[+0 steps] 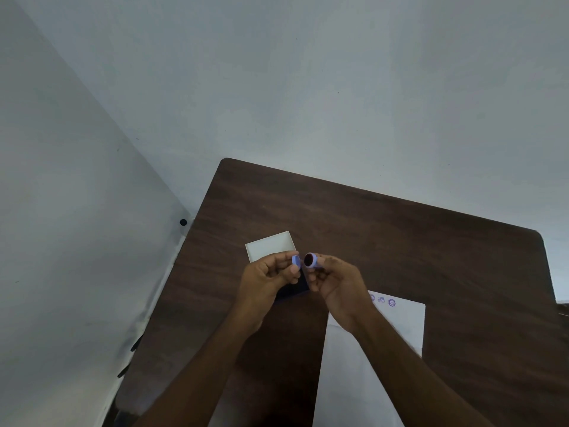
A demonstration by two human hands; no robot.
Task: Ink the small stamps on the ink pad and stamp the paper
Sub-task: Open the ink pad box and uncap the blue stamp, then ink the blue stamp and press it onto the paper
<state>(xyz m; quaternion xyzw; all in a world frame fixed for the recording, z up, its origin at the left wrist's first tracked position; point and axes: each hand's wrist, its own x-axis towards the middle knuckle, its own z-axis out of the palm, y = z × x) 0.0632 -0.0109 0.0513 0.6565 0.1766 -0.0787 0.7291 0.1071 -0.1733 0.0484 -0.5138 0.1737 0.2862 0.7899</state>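
Note:
My left hand (pixel 271 277) pinches a small round lilac cap (pixel 296 260) between thumb and fingers. My right hand (pixel 337 280) grips a small lilac stamp (pixel 311 260), its dark inked face turned toward the cap, a short gap between them. Both hands hover above the dark ink pad (pixel 294 289), which is mostly hidden under them. The white paper (pixel 397 322) lies to the right on the brown table (pixel 400 241); three purple prints (pixel 381 300) mark its far edge.
A white open box (pixel 271 245) sits on the table just beyond my left hand. A grey wall rises behind the table, and its left edge lies close to a floor strip with a small black knob (pixel 183 222).

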